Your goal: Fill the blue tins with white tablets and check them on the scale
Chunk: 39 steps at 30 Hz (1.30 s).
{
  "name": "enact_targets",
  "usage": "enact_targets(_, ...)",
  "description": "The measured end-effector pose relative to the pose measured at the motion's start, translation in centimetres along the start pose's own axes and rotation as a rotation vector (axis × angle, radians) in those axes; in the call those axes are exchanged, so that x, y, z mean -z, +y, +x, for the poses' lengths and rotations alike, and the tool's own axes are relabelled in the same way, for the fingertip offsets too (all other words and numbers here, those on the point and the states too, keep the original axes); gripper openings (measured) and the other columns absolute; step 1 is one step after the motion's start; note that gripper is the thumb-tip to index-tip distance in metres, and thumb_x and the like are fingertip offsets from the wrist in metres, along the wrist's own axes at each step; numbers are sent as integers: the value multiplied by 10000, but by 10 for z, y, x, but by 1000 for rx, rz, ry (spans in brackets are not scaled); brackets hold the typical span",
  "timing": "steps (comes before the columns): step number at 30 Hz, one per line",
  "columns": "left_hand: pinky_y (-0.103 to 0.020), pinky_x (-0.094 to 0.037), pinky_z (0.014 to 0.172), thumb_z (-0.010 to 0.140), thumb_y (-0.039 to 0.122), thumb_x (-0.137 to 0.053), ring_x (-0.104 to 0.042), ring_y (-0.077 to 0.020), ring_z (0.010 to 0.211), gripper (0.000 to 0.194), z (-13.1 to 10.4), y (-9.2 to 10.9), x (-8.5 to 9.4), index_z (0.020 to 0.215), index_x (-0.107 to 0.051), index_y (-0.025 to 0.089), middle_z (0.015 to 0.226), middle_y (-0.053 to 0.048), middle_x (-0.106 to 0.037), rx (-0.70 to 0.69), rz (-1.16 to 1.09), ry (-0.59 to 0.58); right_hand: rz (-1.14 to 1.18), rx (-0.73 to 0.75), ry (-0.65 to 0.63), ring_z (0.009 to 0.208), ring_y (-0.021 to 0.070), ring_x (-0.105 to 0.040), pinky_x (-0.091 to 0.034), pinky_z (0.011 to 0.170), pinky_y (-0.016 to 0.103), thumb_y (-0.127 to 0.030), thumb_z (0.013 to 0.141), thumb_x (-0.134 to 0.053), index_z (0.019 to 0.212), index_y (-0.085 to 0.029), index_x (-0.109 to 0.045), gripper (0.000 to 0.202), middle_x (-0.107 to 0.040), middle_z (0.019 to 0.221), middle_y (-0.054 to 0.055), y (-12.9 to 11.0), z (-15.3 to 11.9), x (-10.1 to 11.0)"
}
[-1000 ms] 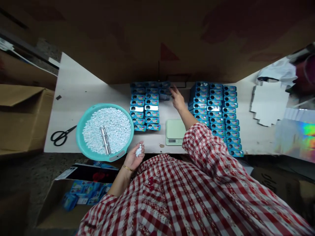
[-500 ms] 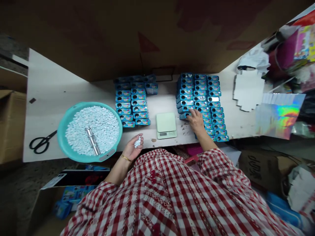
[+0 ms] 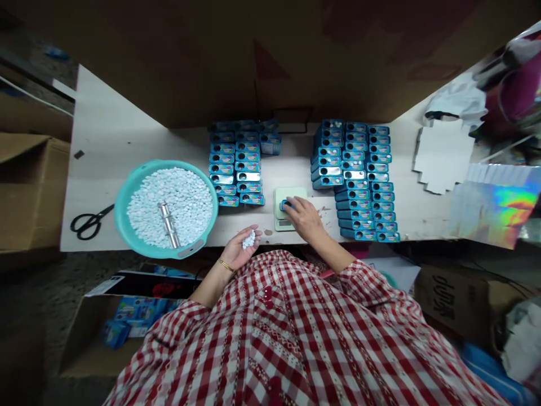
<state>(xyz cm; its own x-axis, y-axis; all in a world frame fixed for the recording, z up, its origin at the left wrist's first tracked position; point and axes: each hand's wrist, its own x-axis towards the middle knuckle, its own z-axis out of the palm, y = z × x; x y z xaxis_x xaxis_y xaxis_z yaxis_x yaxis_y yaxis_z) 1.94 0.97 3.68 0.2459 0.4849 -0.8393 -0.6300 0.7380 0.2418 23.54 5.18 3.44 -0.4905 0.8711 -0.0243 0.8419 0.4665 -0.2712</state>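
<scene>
1 basin (image 3: 120, 217), 1 tube (image 3: 169, 225), 1 scale (image 3: 291, 193), 1 pair of scissors (image 3: 91, 224), 1 held box (image 3: 286, 205), 2 blocks of boxes (image 3: 248, 167), uncountable pellets (image 3: 186, 197).

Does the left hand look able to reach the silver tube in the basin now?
Probably yes: the left hand is close to the basin, and nothing visible covers the silver tube, though that hand carries white pellets.
</scene>
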Motion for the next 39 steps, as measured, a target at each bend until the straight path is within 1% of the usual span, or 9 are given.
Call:
enact_targets(5,-224,-539,638,801,27,-451,-638,-115,656,185,-2,-11,-3,798,-624,93,731,-58,-669,50,-51,-11,201,200,-158,992,226,-515,-454,822,362,-226,906,-467,1221,-130,-537,337,-591,1179,131,-64,-10,-9)
enact_targets(8,-213,-531,611,805,28,-427,-627,-104,618,198,-2,-15,0,747,-600,106,688,-37,-649,90,-91,19,215,180,-251,987,232,-508,-459,803,362,-174,892,-467,1250,-115,-503,364,-588,1156,131,-87,-8,-14)
enact_targets(18,-228,-522,663,743,11,-415,-637,-127,688,416,-7,-16,15,1107,-602,88,778,-65,-680,68,-88,-59,195,186,-366,945,207,-504,-447,820,346,-155,903,-448,1050,-111,-595,213,-597,1012,115,-90,-7,-9)
enact_targets(25,-234,-532,633,787,15,-379,-647,-132,687,396,-6,-14,13,1103,-605,93,787,-68,-689,69,-99,-21,212,184,-388,1003,221,-509,-485,726,304,-144,901,-445,1093,-99,-584,241,-593,1072,123,-88,-4,-11)
enact_targets(30,-225,-541,609,831,54,-419,-645,-120,647,287,-1,-16,13,1032,-618,103,735,-41,-677,108,-90,-6,267,232,-315,975,188,-546,-492,762,308,-108,886,-468,1093,-136,-599,247,-617,1092,114,-85,-7,-19)
enact_targets(33,-231,-551,615,838,65,-422,-641,-116,621,254,1,-16,13,980,-629,102,703,-36,-670,142,-84,-1,390,256,-148,970,174,-563,-488,816,323,-213,914,-463,1093,-174,-610,235,-632,1077,98,-73,-16,-18)
enact_targets(35,-255,-563,667,841,71,-420,-660,-135,683,236,1,-16,12,922,-641,95,734,-66,-685,147,-73,18,418,133,40,996,180,-558,-480,851,343,-270,930,-429,1086,-197,-617,255,-629,1074,89,-53,-24,-13)
enact_targets(37,-274,-565,725,842,77,-429,-676,-166,773,222,1,-14,9,854,-651,77,793,-114,-698,139,-55,38,346,-115,228,1007,199,-547,-467,866,368,-273,940,-387,1070,-198,-625,282,-620,1054,94,-26,-29,-6)
enact_targets(39,-272,-559,758,838,76,-442,-678,-185,827,215,2,-11,6,807,-654,61,835,-145,-700,120,-48,50,228,-330,318,984,220,-533,-454,854,382,-273,937,-379,1056,-189,-635,294,-610,1031,104,0,-31,1)
